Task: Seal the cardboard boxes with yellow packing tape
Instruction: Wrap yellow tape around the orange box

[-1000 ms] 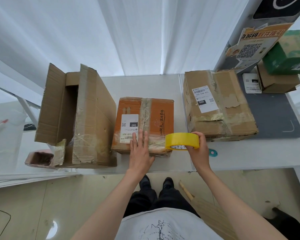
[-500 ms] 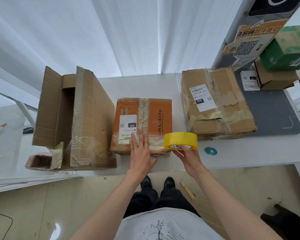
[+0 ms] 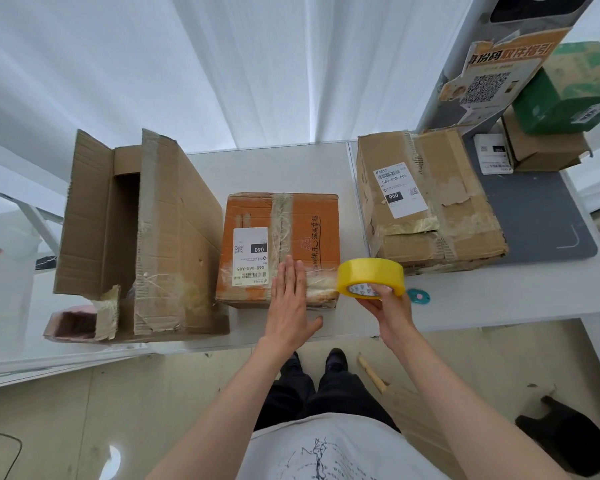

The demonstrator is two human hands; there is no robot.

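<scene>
An orange cardboard box [image 3: 257, 216] with a white label and old clear tape sits in the middle of the white table [image 3: 274, 168]. My left hand [image 3: 290, 306] lies flat with straight fingers on the box's near edge. My right hand [image 3: 390, 310] grips a roll of yellow packing tape [image 3: 369, 275] from below, just right of the box's near right corner. A tall brown box [image 3: 174, 237] with raised flaps stands at the left. A worn brown box [image 3: 437, 202] lies at the right.
A small teal round object [image 3: 418, 296] lies on the table by the tape roll. A grey mat [image 3: 534, 216] lies at the right, with a green box [image 3: 568, 95] stacked on a brown one behind it. White curtains hang behind the table.
My right hand has turned under the tape roll, now holding it from below. The left hand stays flat on the orange box.
</scene>
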